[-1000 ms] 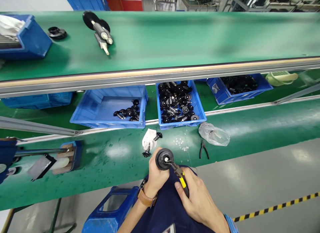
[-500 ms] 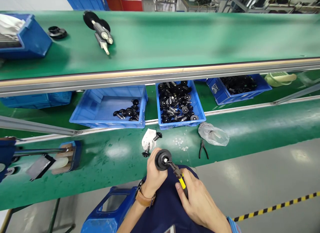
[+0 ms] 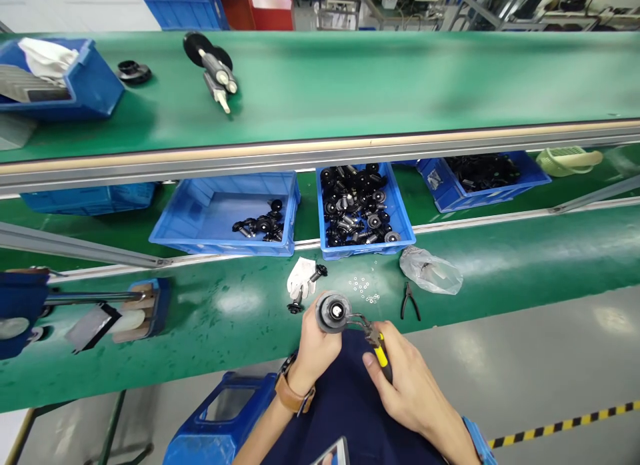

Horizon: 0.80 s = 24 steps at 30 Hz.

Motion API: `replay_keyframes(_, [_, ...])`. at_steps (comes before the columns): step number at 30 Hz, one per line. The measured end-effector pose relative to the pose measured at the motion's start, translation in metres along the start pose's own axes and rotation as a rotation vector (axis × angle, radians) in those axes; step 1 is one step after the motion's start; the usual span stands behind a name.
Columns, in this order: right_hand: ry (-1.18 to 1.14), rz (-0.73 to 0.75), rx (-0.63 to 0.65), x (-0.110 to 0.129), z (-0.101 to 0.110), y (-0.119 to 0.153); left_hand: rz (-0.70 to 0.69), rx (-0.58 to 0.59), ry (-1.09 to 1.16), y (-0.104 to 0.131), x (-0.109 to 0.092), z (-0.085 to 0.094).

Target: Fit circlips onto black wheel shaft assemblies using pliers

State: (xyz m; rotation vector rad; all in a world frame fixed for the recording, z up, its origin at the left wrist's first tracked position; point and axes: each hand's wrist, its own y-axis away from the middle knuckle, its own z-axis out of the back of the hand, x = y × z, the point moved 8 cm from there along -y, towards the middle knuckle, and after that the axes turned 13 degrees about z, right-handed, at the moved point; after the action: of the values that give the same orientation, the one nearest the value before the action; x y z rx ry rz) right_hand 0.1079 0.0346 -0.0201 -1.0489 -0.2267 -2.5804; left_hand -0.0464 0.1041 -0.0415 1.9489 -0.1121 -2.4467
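Note:
My left hand [image 3: 319, 345] is wrapped round a black round part [image 3: 333, 312], its flat face turned up with a light centre. In my right hand [image 3: 407, 378] are pliers [image 3: 377, 345] with yellow and black handles; their bent tips reach the right side of the part's face. Just beyond my left hand, a white glove [image 3: 301, 276] lies on the green bench with two small black parts beside it. Small white rings [image 3: 360, 285] are scattered to the right of the glove. Black pliers [image 3: 410, 301] and a clear plastic bag [image 3: 431, 270] lie farther right.
Behind the bench stand a blue bin [image 3: 220, 215] with a few black parts, a fuller blue bin [image 3: 367, 251] and another bin [image 3: 483, 195] at the right. A raised green belt [image 3: 380, 78] runs across. At the left is a fixture [image 3: 157, 308]; a blue stool [image 3: 220, 412] stands below.
The pliers' tips have moved from the part's centre to its right side. My right hand has shifted slightly right, and the part's face looks more upturned. The whole view has shifted a little.

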Motion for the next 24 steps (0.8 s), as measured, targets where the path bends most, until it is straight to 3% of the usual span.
replay_keyframes(6, [0.162,-0.008,-0.017,-0.004,0.004,0.001,0.008,0.0,-0.022,-0.002,0.005,0.002])
replay_keyframes(24, [0.224,-0.048,0.076,-0.003,-0.005,0.002,-0.036,-0.007,-0.067,0.004,0.003,0.001])
